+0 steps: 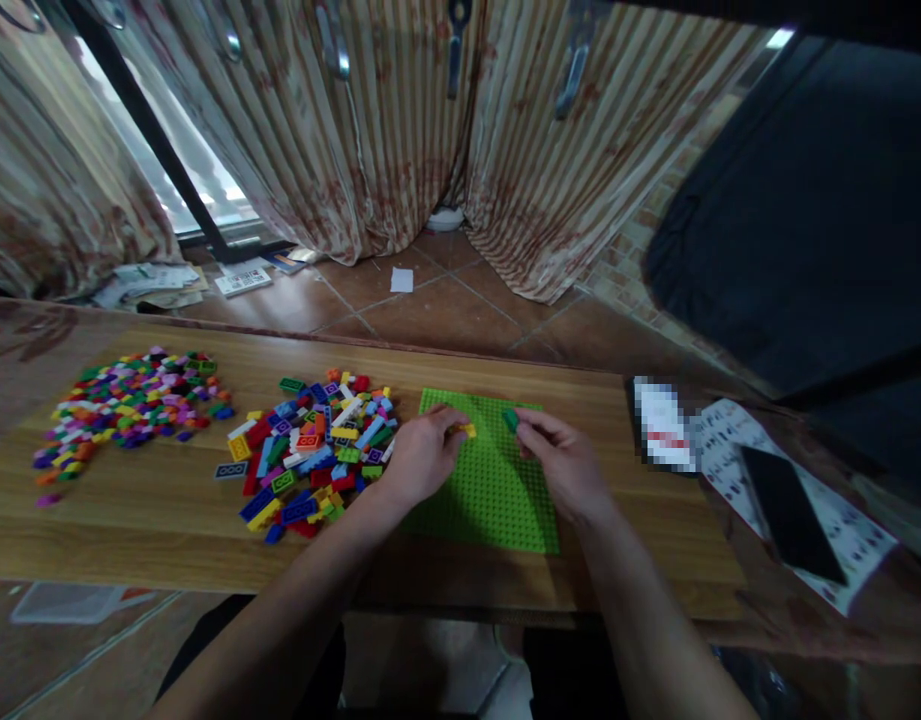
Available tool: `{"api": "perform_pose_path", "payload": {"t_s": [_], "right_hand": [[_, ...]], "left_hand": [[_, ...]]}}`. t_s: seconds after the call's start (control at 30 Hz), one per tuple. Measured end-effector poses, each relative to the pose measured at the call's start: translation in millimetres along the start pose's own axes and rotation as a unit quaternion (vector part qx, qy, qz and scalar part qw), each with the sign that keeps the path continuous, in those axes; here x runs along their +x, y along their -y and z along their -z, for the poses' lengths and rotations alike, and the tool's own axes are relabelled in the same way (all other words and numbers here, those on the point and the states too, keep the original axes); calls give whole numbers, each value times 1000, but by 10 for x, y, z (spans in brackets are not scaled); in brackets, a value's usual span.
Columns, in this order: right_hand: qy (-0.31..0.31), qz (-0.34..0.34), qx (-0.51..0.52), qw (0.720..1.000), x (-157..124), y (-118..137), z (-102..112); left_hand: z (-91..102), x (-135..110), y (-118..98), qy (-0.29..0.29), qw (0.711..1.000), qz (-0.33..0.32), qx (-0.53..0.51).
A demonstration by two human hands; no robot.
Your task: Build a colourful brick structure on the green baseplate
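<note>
My left hand (428, 455) pinches a small yellow toy brick (470, 430) over the left part of a green studded baseplate (490, 500). Over the plate's upper right, my right hand (565, 460) has a dark green brick (511, 419) between thumb and fingers. Both bricks are partly covered by the fingers, and I cannot tell whether either touches the plate. Just left of my left hand lies a heap of mixed larger bricks (310, 455), some of it hidden behind the hand and forearm.
A second pile of small colourful pieces (137, 400) spreads over the wooden board's (167, 530) left end. To the right are a blurred white-and-dark item (662, 425), a printed sheet (719, 440) and a black phone (794, 515). Striped curtains (385, 130) hang beyond the board.
</note>
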State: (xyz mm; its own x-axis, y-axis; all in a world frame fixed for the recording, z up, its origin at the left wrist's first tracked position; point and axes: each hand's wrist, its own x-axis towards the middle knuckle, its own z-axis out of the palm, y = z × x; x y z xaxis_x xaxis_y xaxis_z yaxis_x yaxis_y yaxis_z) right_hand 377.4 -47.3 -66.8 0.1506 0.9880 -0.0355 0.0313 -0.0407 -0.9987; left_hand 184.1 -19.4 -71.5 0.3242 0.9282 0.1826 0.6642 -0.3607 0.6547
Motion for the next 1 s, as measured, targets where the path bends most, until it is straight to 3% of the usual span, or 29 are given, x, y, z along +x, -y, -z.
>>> {"api": "perform_pose_path", "payload": {"t_s": [0.1,0.17,0.3,0.53,0.77,0.9,1.0], "right_hand": [[42,-112,185,975,-52,104,23],[67,-160,244,954,-80,164,27],[83,-192,277,938,-96,210,16],[76,-204,280,935,-76,199,-2],[26,-159,178,971,-38,60,12],[-24,-90,-2,996,9,-50,40],[-21,-13,-152,988,12,-77,58]], "left_hand": [[4,5,0,-6,1000,0,-12],[7,6,-3,-11,1000,-2,-20],[10,0,-4,-11,1000,-3,-27],[-1,0,11,-13,999,-13,-33],[24,3,5,2,999,-18,-36],[53,15,10,10,999,-28,-32],[64,20,11,17,999,-35,-19]]}}
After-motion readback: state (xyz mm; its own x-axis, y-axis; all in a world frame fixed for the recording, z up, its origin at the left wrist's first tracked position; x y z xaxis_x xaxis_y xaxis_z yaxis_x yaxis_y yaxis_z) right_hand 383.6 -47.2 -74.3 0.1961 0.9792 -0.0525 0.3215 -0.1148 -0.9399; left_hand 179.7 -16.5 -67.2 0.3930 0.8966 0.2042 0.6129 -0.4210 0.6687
